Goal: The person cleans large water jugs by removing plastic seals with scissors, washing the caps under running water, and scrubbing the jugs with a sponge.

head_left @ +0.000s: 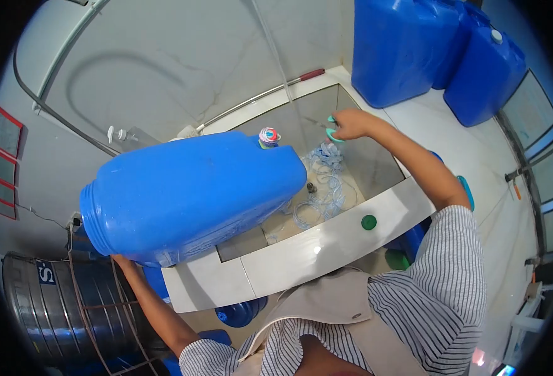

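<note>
A large blue plastic water container (195, 194) lies on its side across the tiled basin, its ribbed end to the left. My left hand (121, 259) supports it from below at that end, with the fingers mostly hidden. On its upper right part sits a cap with red, white and blue wrapping (269, 137). Over the far right of the basin, my right hand (350, 124) is closed on scissors with teal handles (335, 135). Below it, crumpled clear plastic scraps (326, 156) lie on the basin floor.
The white basin rim (251, 279) carries a green cap (368, 222). Upright blue containers (402, 50) stand at the back right. A red-handled rod (264, 97) rests along the back rim, near a clear bottle (135, 138). A steel tank (51, 307) stands at lower left.
</note>
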Action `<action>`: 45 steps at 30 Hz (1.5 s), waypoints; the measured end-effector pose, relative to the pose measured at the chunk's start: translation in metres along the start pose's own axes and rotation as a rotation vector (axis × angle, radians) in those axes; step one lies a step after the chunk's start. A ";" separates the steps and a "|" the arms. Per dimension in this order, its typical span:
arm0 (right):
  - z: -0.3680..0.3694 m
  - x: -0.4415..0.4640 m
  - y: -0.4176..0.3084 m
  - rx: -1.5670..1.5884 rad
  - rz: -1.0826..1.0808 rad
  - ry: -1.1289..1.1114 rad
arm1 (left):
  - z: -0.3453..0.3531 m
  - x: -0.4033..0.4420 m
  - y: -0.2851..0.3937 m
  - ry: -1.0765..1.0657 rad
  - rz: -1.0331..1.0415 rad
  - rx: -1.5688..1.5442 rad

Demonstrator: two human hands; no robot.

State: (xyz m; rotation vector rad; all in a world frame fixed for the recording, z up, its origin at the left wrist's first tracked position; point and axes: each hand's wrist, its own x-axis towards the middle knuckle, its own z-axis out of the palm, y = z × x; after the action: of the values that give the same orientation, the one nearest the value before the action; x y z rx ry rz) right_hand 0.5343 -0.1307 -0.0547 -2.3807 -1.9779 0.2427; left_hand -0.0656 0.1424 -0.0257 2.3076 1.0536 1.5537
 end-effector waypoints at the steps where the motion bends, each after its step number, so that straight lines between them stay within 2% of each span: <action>1: 0.005 0.009 -0.001 0.354 0.123 -0.046 | -0.002 -0.001 0.000 0.007 -0.002 0.000; 2: 0.011 0.017 -0.002 0.714 0.250 -0.091 | -0.003 -0.002 -0.001 0.010 -0.003 -0.004; 4: 0.020 0.022 -0.047 1.530 0.213 0.043 | -0.003 -0.002 -0.001 0.011 -0.010 -0.006; 6: 0.034 0.040 -0.075 1.743 0.152 -0.040 | -0.002 0.000 -0.003 0.015 -0.012 -0.009; 9: 0.044 0.048 -0.081 1.852 0.199 0.052 | -0.003 0.001 -0.003 0.020 -0.011 -0.007; 12: 0.042 0.046 -0.079 1.896 0.221 -0.004 | -0.002 -0.001 -0.005 0.040 -0.017 -0.011; 13: 0.043 0.050 -0.080 1.893 0.217 -0.003 | -0.003 -0.002 -0.006 0.049 -0.019 -0.009; 15: 0.044 0.056 -0.085 1.505 0.222 0.191 | -0.005 -0.005 -0.009 0.070 -0.032 -0.015; 19: 0.045 0.062 -0.086 1.413 0.206 0.234 | -0.007 -0.013 -0.020 0.189 -0.112 -0.063; 20: 0.046 0.064 -0.086 1.308 0.252 0.288 | -0.007 -0.014 -0.023 0.196 -0.111 -0.062; 22: 0.040 0.060 -0.087 1.206 0.297 0.344 | -0.010 -0.009 -0.013 0.120 -0.009 0.009; 24: 0.031 0.048 -0.081 0.727 0.064 0.467 | -0.012 -0.004 -0.004 -0.011 0.094 0.121; 25: 0.026 0.042 -0.080 0.727 0.062 0.467 | -0.012 -0.002 -0.002 -0.054 0.129 0.158; 27: 0.018 0.032 -0.074 1.098 -0.083 0.410 | -0.004 0.000 0.005 0.043 0.152 0.078; 28: 0.018 0.031 -0.075 1.095 -0.073 0.409 | 0.000 0.002 0.011 0.072 0.159 0.049; 30: 0.016 0.033 -0.083 0.812 -0.194 0.504 | -0.003 0.005 0.016 -0.068 0.001 -0.046; 31: 0.013 0.033 -0.085 0.810 -0.188 0.510 | -0.002 0.006 0.018 -0.114 -0.050 -0.078; 33: 0.010 0.031 -0.091 0.650 -0.042 0.519 | 0.001 0.009 0.021 -0.091 -0.006 -0.004; 34: 0.008 0.029 -0.093 0.651 -0.040 0.525 | 0.004 0.012 0.026 -0.083 0.012 0.021; 37: 0.009 0.027 -0.098 0.713 0.031 0.473 | 0.014 0.006 0.053 0.165 0.094 -0.036; 40: 0.009 0.035 -0.101 0.716 0.055 0.486 | 0.007 0.003 0.059 0.102 -0.051 -0.082; 43: 0.009 0.045 -0.102 0.734 0.079 0.363 | -0.002 0.002 0.036 -0.076 -0.165 0.049; 45: 0.006 0.050 -0.105 0.760 0.132 0.347 | 0.004 0.001 0.031 0.054 -0.042 0.116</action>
State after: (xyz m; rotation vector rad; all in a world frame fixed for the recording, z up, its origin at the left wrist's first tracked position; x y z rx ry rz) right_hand 0.4403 -0.0629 -0.0521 -1.8862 -1.2638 0.4504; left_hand -0.0476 0.1215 -0.0112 2.3128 1.2281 1.5876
